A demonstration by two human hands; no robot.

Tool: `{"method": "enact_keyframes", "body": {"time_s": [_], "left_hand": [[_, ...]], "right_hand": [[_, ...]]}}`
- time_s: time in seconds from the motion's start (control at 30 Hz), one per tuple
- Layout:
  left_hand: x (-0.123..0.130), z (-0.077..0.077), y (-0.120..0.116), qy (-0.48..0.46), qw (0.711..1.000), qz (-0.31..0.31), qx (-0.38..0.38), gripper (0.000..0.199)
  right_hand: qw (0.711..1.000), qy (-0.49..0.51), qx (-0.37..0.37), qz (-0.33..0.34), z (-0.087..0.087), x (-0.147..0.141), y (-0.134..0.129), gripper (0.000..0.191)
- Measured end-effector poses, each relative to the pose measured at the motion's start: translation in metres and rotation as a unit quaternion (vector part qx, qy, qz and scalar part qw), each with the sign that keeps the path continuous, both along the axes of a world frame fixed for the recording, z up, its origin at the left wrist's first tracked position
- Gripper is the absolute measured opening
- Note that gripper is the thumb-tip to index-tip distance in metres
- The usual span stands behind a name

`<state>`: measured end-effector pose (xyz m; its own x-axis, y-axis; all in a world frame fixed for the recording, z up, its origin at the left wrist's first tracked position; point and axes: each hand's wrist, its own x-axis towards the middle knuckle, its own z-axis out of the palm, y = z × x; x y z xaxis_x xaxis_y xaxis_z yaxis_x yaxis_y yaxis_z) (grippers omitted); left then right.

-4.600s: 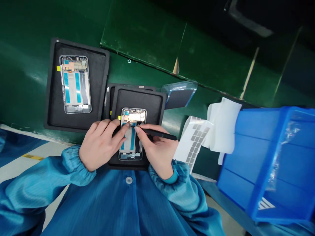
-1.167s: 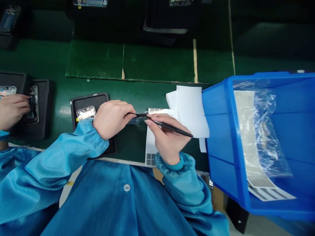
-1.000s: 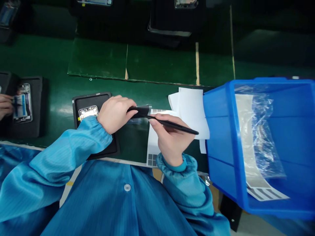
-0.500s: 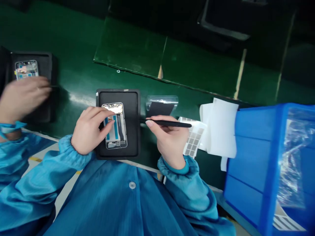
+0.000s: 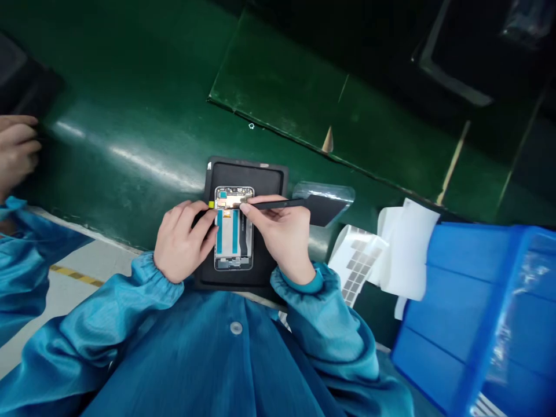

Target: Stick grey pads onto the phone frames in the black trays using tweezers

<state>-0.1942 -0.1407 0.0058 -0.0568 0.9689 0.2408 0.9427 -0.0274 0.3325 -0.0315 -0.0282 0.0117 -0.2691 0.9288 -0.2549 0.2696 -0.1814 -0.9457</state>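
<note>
The left fingers (image 5: 197,217) bend over the side of a phone (image 5: 233,237) and press down to keep it still, but I cannot tell if they really grip it. The right fingers (image 5: 248,209) sit close together and pinch a pair of black tweezers (image 5: 278,204), held like a pen. The phone lies in the middle of a black mat (image 5: 243,169), with its blue strips and gold parts showing. A moment ago, the tweezers were off to the side of the phone. Now their tip has come over the top end of the phone, near the gold parts, so both hands are working on the phone together. The fingers hide the tip, so I cannot tell if it holds anything. A clear pack (image 5: 324,202) lies at 2 o'clock from the mat. A roll of stickers (image 5: 358,260) and white paper (image 5: 408,249) lie at 3 o'clock, and a blue bin (image 5: 469,301) sits at 4 o'clock. Another person's hand (image 5: 15,150) is far off at 9 o'clock.
</note>
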Motion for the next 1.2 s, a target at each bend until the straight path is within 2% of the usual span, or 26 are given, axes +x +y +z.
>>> {"method": "enact_keyframes", "body": {"time_s": [0.53,0.9,1.07,1.2], "left_hand": [[-0.003,-0.007,0.002,-0.023,1.000,-0.019,0.004,0.028],[-0.003,-0.007,0.002,-0.015,1.000,-0.019,-0.003,0.029],[-0.001,-0.002,0.006,0.014,1.000,-0.024,0.001,0.031],[0.000,0.003,0.008,0.084,0.995,-0.046,-0.025,0.037]], "right_hand": [[1.000,-0.022,-0.021,0.004,-0.001,-0.005,0.004,0.020],[0.999,-0.044,0.001,0.013,0.000,-0.005,0.004,0.017],[0.998,-0.049,0.017,0.018,-0.001,-0.006,0.003,0.016],[0.998,-0.054,0.030,0.022,0.000,-0.005,0.001,0.016]]}}
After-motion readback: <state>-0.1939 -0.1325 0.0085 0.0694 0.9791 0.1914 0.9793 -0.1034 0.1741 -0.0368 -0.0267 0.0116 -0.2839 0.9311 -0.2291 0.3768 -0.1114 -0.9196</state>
